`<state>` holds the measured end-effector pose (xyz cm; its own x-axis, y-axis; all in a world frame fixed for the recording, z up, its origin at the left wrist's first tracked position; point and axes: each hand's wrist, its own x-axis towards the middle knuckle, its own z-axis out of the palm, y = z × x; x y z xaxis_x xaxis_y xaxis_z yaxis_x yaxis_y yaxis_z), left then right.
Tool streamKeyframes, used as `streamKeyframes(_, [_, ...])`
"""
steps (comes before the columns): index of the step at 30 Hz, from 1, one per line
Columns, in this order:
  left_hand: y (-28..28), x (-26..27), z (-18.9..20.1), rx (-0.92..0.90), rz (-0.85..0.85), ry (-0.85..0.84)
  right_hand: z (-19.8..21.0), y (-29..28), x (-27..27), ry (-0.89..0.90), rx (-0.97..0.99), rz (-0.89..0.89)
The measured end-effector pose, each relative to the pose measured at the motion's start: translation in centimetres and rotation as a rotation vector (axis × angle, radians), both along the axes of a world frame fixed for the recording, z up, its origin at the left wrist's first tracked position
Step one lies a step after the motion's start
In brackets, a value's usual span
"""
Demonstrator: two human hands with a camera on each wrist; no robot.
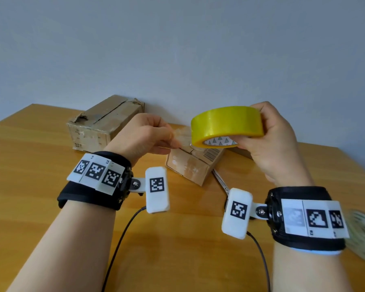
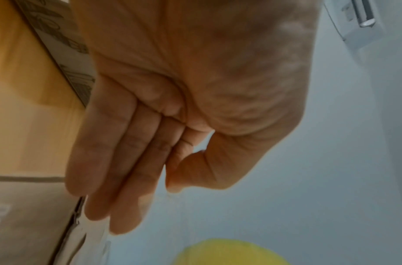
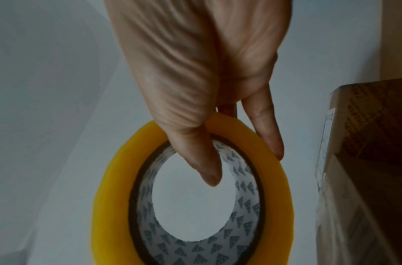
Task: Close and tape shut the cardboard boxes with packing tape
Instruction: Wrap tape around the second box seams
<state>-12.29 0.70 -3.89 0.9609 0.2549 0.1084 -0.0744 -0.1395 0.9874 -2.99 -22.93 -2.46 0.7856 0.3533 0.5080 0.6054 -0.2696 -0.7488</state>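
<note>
Our right hand [image 1: 270, 144] grips the yellow tape roll [image 1: 227, 125] above the near box [image 1: 195, 165]; our left hand [image 1: 144, 135] pinches its free end [image 1: 183, 137]. We should pull straight, keeping it taut.

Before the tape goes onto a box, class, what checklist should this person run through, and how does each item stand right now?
1. Tape roll gripped firmly by the right hand, thumb through its core: ok.
2. Free tape end pinched by the left hand: ok.
3. Enough tape drawn out to span a box: not ok, only a short piece shows.
4. Near box flaps closed flat: cannot tell, the hands hide its top.
5. Far box closed: ok, though its top is torn.
6. Scissors within reach: ok, partly hidden.
</note>
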Motion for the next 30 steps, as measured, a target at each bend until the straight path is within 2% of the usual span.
streamKeyframes(4, [1.0, 0.3, -0.5, -0.097, 0.138, -0.06, -0.2, -0.3, 0.4, 0.023, 0.018, -0.043])
streamKeyframes(7, [2.1, 0.6, -1.3, -0.096, 0.24, -0.09, -0.1, -1.2, 0.8, 0.051, 0.067, -0.084])
streamKeyframes(9, [2.1, 1.0, -2.0, 0.051, 0.233, -0.062, -0.2, -1.5, 1.0, 0.06, 0.07, -0.095])
streamKeyframes(11, [1.3, 1.3, -2.5, 0.231, 0.145, 0.034, -0.4, -1.5, 1.0, 0.068, 0.063, -0.083])
streamKeyframes(13, [0.5, 1.7, -2.8, 0.261, 0.052, 0.166, -0.5, -1.4, 1.0, 0.085, 0.073, -0.057])
streamKeyframes(16, [0.4, 1.8, -2.8, 0.208, 0.007, 0.269, -0.4, -1.2, 0.8, 0.137, 0.144, -0.002])
streamKeyframes(18, [0.6, 1.7, -2.5, 0.188, 0.048, 0.224, -0.3, -1.1, 0.6, 0.17, 0.2, 0.039])
streamKeyframes(20, [0.5, 1.7, -2.1, 0.076, 0.072, 0.149, -0.2, -1.0, 0.4, 0.186, 0.221, 0.069])
streamKeyframes(22, [0.1, 1.7, -1.6, -0.082, 0.035, 0.123, -0.2, -0.7, 0.2, 0.183, 0.208, 0.085])
streamKeyframes(25, [-0.3, 1.8, -1.1, -0.209, -0.072, 0.167, -0.2, -0.1, 0.0, 0.16, 0.173, 0.09])
streamKeyframes(27, [-0.4, 1.7, -1.0, -0.223, -0.117, 0.147, -0.2, 0.2, -0.1, 0.137, 0.148, 0.096])
streamKeyframes(30, [-0.3, 1.5, -0.7, -0.235, -0.089, 0.094, -0.1, 0.4, -0.3, 0.118, 0.129, 0.109])
